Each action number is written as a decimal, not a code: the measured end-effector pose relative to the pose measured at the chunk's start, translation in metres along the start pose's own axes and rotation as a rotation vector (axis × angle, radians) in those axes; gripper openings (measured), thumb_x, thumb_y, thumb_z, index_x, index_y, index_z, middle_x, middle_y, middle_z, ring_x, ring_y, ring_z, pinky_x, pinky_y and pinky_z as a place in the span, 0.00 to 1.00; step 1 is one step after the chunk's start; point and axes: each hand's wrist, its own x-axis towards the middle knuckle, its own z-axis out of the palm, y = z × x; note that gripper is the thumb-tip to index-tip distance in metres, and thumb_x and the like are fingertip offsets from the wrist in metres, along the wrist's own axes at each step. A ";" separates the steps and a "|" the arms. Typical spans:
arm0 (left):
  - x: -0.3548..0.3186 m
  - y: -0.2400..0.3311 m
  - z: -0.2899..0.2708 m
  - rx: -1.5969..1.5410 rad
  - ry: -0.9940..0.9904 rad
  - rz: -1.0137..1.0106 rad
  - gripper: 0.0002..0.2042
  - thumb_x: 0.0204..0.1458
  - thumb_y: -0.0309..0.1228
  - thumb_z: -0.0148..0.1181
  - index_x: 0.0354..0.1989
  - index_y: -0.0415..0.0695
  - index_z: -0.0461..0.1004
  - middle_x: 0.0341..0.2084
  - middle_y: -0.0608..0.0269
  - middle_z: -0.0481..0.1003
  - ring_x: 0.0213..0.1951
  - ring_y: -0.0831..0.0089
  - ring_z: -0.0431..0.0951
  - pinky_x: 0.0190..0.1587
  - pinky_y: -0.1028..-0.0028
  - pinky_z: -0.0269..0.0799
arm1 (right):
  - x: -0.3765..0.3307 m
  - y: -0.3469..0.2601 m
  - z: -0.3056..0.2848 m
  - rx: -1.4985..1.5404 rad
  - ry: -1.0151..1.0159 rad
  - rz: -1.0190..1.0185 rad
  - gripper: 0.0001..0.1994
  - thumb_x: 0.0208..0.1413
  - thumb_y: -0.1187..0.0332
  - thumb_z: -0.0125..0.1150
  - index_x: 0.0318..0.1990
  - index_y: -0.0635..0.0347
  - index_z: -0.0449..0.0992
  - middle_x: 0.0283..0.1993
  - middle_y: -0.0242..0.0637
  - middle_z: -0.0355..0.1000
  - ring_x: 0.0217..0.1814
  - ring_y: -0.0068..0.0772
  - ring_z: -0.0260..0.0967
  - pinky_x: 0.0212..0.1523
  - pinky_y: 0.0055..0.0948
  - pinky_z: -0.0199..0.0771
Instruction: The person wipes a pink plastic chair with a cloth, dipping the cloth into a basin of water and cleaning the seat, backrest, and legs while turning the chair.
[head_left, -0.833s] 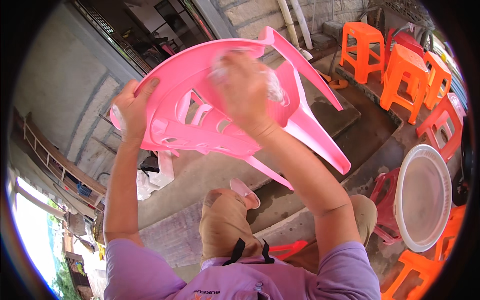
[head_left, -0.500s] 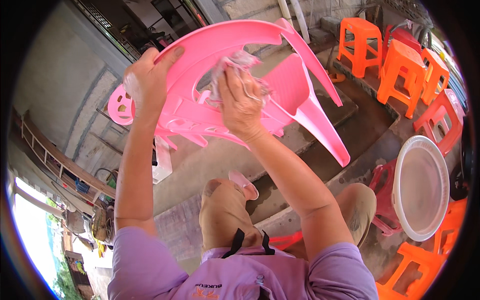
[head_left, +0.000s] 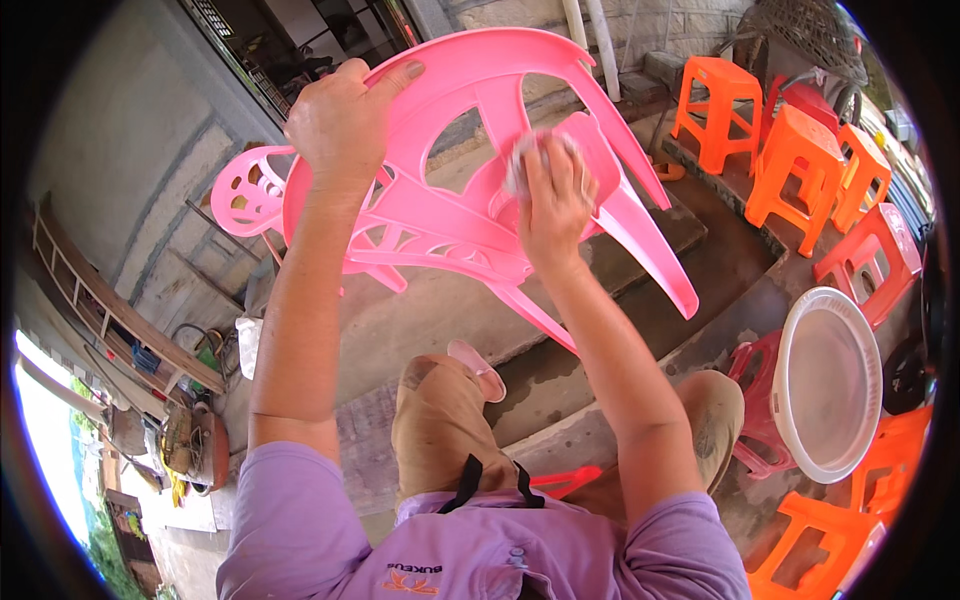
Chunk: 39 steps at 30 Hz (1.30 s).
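Observation:
A pink plastic armchair (head_left: 455, 75) is held up tilted in front of me, its curved top rail toward the upper left and its legs pointing down to the right. My left hand (head_left: 340, 120) is closed round the rail, with the thumb lying over it. Against the openwork of the backrest, near the seat, my right hand (head_left: 556, 200) presses a bunched, wet-looking pale cloth (head_left: 522, 165). The fingers of that hand are curled over the cloth, which is partly hidden by them.
A white basin (head_left: 828, 385) of cloudy water rests on a red stool (head_left: 755, 400) to my right. Several orange stools (head_left: 718, 110) stand beyond it. Another pink chair (head_left: 245, 190) is at the left. A wet step edge (head_left: 640, 290) crosses the floor.
My right hand has moved the cloth to the right across the backrest, toward the seat. The chair has tilted slightly, and my left hand has shifted right with its rail.

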 end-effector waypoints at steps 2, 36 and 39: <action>-0.001 0.002 0.003 -0.001 0.036 0.039 0.34 0.41 0.64 0.63 0.13 0.41 0.66 0.10 0.57 0.67 0.18 0.56 0.69 0.25 0.56 0.62 | 0.041 0.004 0.016 0.065 0.062 0.042 0.25 0.47 0.74 0.59 0.56 0.61 0.70 0.57 0.47 0.68 0.57 0.53 0.66 0.51 0.50 0.64; 0.038 -0.012 0.027 0.073 -0.105 0.048 0.33 0.44 0.68 0.57 0.18 0.43 0.72 0.15 0.54 0.71 0.26 0.53 0.74 0.32 0.58 0.65 | -0.050 0.076 0.046 -0.023 -0.278 0.327 0.11 0.53 0.64 0.60 0.42 0.55 0.68 0.25 0.46 0.72 0.30 0.55 0.72 0.29 0.54 0.67; 0.039 -0.024 0.031 -0.061 -0.111 0.035 0.33 0.44 0.67 0.57 0.17 0.42 0.71 0.13 0.56 0.69 0.25 0.54 0.72 0.30 0.59 0.64 | -0.082 0.100 0.024 -0.117 -0.484 0.401 0.11 0.51 0.65 0.60 0.40 0.56 0.68 0.28 0.46 0.73 0.33 0.54 0.73 0.32 0.50 0.69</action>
